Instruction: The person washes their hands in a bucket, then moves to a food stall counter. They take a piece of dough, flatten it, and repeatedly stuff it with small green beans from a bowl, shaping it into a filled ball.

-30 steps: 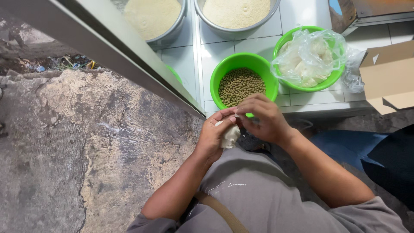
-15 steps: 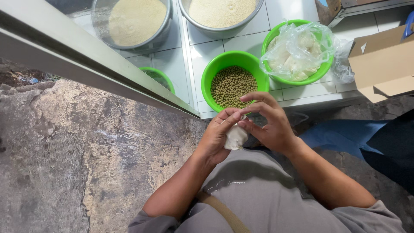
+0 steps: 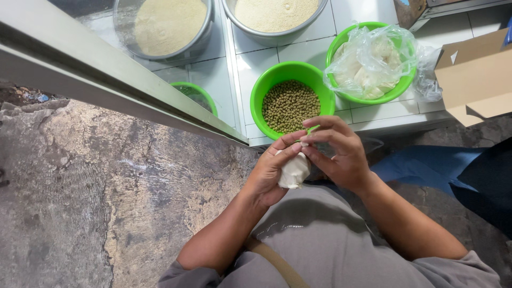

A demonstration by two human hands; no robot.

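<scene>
My left hand (image 3: 271, 172) cups a pale lump of white dough (image 3: 293, 172) against its palm, thumb pressed onto the top. My right hand (image 3: 338, 152) curls over the same lump from the right, its fingertips pinching at the dough's upper edge. Both hands sit just in front of my grey-clothed lap. Directly beyond them stands a green bowl of small green peas (image 3: 290, 99) on a white tiled floor. To its right a second green bowl (image 3: 399, 90) holds a clear plastic bag with more white dough pieces (image 3: 370, 63).
Two metal basins of yellowish crumbs (image 3: 166, 25) (image 3: 273, 15) stand at the back. A small green bowl (image 3: 196, 95) sits partly behind a slanted metal rail (image 3: 112, 85). An open cardboard box (image 3: 473, 80) lies at the right. Rough stone ground (image 3: 96, 192) spreads to the left.
The view has shifted down and right, so the bowls appear higher. My hands stay joined on the dough, the fingers working at its top.
</scene>
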